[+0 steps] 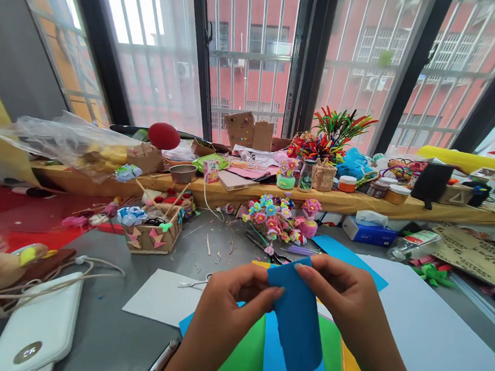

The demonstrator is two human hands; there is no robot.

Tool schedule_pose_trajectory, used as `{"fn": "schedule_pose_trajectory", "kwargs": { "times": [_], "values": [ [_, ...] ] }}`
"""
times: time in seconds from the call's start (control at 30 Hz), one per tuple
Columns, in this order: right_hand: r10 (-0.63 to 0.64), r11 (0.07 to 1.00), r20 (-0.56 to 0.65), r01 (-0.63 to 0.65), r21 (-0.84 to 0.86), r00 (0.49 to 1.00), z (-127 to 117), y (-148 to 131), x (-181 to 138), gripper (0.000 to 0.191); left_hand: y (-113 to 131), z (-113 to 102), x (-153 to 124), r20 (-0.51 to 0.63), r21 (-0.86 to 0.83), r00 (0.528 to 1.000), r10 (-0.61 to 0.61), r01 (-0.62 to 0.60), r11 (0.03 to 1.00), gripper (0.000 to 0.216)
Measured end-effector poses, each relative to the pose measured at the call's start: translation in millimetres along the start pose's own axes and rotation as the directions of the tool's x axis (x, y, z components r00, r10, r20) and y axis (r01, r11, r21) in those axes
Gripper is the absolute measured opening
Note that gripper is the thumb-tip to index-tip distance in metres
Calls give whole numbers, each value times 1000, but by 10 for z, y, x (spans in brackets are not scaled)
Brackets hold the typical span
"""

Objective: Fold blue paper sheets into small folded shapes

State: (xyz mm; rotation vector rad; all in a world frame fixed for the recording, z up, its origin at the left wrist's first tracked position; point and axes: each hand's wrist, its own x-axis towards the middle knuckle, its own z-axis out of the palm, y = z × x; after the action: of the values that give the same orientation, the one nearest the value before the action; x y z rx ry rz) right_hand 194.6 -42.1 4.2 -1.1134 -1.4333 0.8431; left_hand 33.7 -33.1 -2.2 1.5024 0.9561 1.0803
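Note:
A blue piece of paper point(300, 332) is held up over the table, its lower end curling and hanging down. My left hand point(239, 296) pinches its upper left edge between thumb and fingers. At the top right corner, my right hand point(340, 290) grips the same paper, thumb in front. Beneath both hands lie coloured sheets, among them a green sheet point(240, 359) and a yellow-orange sheet point(351, 368). Left of them is a white card point(157, 298) with small metal scissors point(192, 284) on it, partly hidden by my left hand.
A decorated cardboard box point(153, 238) and colourful crafted flowers point(271, 216) stand behind my hands. A white power bank point(43, 324) with a cable lies at left. A large white sheet point(428, 331), tissue pack point(368, 229) and plastic bottle point(416, 244) are at right. Craft materials crowd the windowsill.

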Motion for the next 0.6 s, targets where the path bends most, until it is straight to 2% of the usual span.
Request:
{"fn": "schedule_pose_trajectory", "kwargs": {
  "times": [0.33,0.6],
  "values": [
    [6,1000,-4,-6,16,1000,2,3,-9,16,-6,-4,-5,25,-44,1000,-18,19,999,9],
    [-4,999,-29,3,-34,1000,9,24,7,20,-17,-12,6,15,-39,999,-49,49,998,7]
  ]
}}
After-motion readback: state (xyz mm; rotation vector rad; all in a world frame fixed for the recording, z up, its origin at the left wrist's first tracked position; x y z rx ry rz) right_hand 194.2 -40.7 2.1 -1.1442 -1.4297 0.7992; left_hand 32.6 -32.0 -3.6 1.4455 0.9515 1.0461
